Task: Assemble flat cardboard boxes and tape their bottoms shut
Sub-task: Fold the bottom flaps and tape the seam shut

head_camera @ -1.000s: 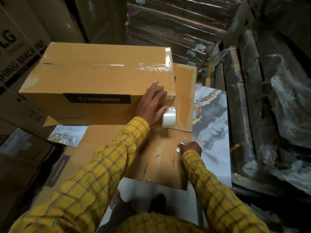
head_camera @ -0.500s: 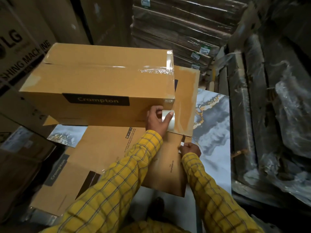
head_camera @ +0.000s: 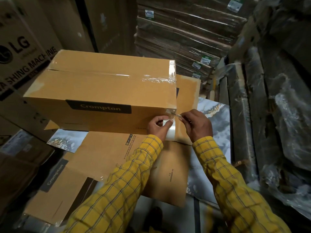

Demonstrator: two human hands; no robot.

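Note:
An assembled brown Crompton box (head_camera: 101,91) lies on its side on a marble-patterned table (head_camera: 217,118), clear tape shining along its top seam and down its right edge. My left hand (head_camera: 157,126) grips a roll of clear tape (head_camera: 170,131) against the box's lower right corner. My right hand (head_camera: 197,125) pinches a small thin blade (head_camera: 177,115) at the stretched tape between roll and box. Flat Crompton cartons (head_camera: 104,158) lie under the box and my forearms.
A tall stack of bundled flat cardboard (head_camera: 183,34) stands behind the box. An LG washing machine carton (head_camera: 21,52) is at the left. Plastic-wrapped dark bundles (head_camera: 277,115) fill the right side. A foot shows on the floor below.
My right hand rose from the flat carton up to the tape beside the roll. My left hand slid from the box's side to grip the roll at the lower right corner.

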